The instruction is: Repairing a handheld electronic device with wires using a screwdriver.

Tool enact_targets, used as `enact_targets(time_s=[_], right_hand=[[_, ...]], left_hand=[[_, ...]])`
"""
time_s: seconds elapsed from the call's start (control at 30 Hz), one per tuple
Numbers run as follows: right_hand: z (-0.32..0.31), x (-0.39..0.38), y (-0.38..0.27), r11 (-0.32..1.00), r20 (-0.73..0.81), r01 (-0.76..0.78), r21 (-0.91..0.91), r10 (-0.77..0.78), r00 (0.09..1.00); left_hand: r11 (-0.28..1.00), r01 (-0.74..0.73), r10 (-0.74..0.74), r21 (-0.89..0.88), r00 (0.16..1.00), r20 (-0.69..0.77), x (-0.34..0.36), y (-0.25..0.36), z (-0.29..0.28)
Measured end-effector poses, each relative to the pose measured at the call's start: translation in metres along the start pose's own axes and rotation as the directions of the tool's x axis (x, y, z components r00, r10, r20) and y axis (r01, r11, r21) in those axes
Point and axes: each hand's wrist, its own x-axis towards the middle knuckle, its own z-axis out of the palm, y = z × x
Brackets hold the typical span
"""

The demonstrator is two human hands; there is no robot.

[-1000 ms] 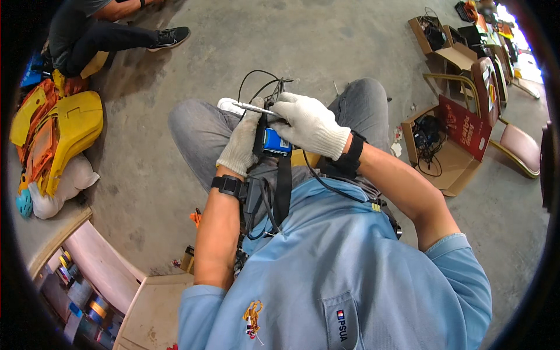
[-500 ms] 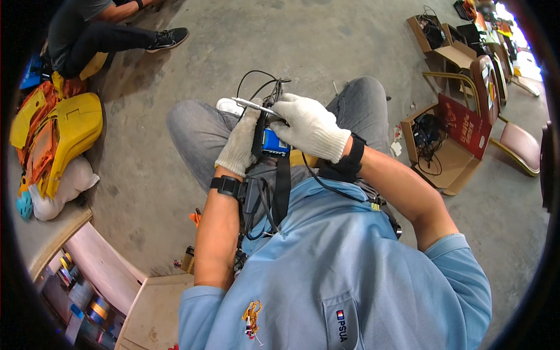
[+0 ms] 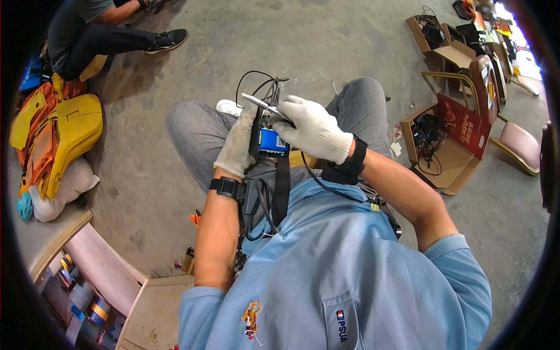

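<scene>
Both my hands wear off-white knitted gloves and meet above my lap. My right hand grips a slim silver pen-shaped tool, which slants up and to the left across the work. Its exact kind is not clear. My left hand is wrapped around the left side of a black-cased device with a blue block at its near end. Small parts show inside the device, just below the tool. Dark wires loop out beyond its far end. The gloves hide most fingertips.
Crossed legs in grey jeans lie under the work. Yellow and orange plastic shells are piled at left, near a seated person. At right stand an open carton with black cables and a chair. Shelving is at lower left.
The silver tool has shifted slightly right and tilted more steeply. More of the blue block and the parts inside the device show now. My right hand has moved a little.
</scene>
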Motion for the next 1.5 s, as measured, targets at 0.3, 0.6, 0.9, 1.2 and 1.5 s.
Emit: enact_targets(time_s=[0.3,0.6,0.9,1.2,1.5], right_hand=[[-0.017,0.001,0.006,0.799,0.186,-0.368,0.475,0.317,0.93],[-0.015,-0.002,0.006,0.894,0.039,-0.249,0.373,0.252,0.967],[-0.007,-0.002,0.001,0.998,-0.015,0.04,-0.044,-0.04,0.999],[-0.005,0.004,0.0,0.995,0.027,0.021,-0.093,-0.018,0.999],[0.003,0.007,0.001,0.964,0.0,-0.171,0.205,0.175,0.985]], left_hand=[[0.994,0.082,-0.078,-0.066,0.995,0.07,-0.001,0.001,0.003],[0.995,0.091,-0.088,-0.04,0.993,0.075,-0.004,0.005,0.007],[0.999,-0.034,0.034,-0.038,0.999,-0.002,-0.003,0.001,0.005],[0.997,-0.042,0.042,-0.072,0.999,0.004,-0.001,-0.001,0.002],[0.995,0.023,-0.017,-0.094,0.998,0.061,0.004,-0.002,-0.002]])
